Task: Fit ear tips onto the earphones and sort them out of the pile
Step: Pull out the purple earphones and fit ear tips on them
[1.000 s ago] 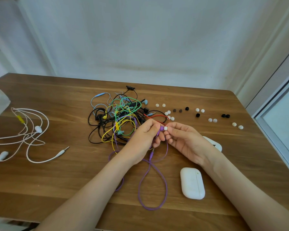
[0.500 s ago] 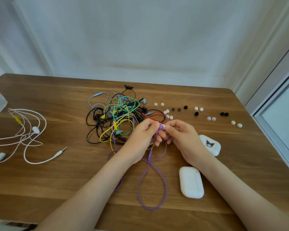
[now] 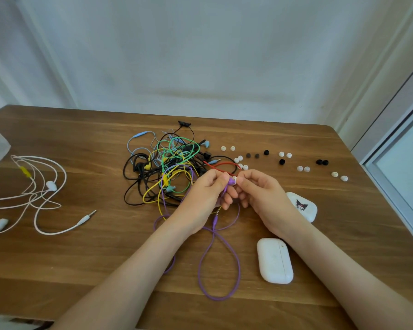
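A wooden table [image 3: 81, 270] fills the lower part of the view, set against a pale wall. At its middle lies a tangled pile of earphones [image 3: 167, 167] with black, green, yellow, blue and red cords. Well apart on the left a white wired pair [image 3: 37, 203] lies spread out by itself. A purple cable [image 3: 218, 265] runs out of the pile, hangs from the hands and loops on the wood near the front edge. The left hand [image 3: 200, 196] is curled, its fingertips pinching the purple earbud [image 3: 231, 181] just above the table, at the pile's right edge. The right hand [image 3: 262, 196] meets it, thumb and forefinger pinching a white ear tip [image 3: 234, 179] against the bud's end. A plain white case [image 3: 274, 260] lies beside the right forearm, and a sticker-marked case [image 3: 303, 206] lies partly behind the right wrist. Loose ear tips [image 3: 300, 168], white and black, lie scattered in pairs to the right of the pile.
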{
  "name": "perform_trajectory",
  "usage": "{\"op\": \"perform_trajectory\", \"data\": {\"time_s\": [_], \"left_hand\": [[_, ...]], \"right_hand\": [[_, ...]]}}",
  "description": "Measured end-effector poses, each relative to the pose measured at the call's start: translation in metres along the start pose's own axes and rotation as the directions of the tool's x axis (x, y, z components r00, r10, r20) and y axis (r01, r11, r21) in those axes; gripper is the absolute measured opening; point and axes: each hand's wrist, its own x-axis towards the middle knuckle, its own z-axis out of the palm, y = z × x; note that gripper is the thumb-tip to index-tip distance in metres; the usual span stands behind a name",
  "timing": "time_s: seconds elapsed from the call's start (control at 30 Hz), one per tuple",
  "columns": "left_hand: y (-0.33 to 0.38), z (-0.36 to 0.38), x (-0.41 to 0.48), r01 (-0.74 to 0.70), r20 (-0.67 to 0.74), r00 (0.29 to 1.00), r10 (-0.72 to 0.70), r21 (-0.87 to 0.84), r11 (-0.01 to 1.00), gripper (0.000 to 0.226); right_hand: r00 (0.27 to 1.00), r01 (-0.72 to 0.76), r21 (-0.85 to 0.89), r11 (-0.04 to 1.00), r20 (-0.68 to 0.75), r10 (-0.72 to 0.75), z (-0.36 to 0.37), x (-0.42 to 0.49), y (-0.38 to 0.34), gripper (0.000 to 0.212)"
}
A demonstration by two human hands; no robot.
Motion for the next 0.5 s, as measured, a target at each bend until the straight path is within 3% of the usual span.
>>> {"op": "perform_trajectory", "data": {"time_s": [0.23,0.5], "left_hand": [[0.0021,0.0015,-0.0004,0.008,-0.029,1.000,-0.009,-0.042,0.999,0.026],[0.0024,0.0009,0.0002,0.019,-0.009,1.000,-0.020,-0.049,0.999,0.024]], "right_hand": [[0.998,-0.048,0.124,0.991,0.037,0.044,-0.0005,-0.0023,-0.0075,0.019],[0.996,-0.044,0.081,0.996,0.083,0.037,-0.0018,-0.0009,-0.0056,0.017]]}}
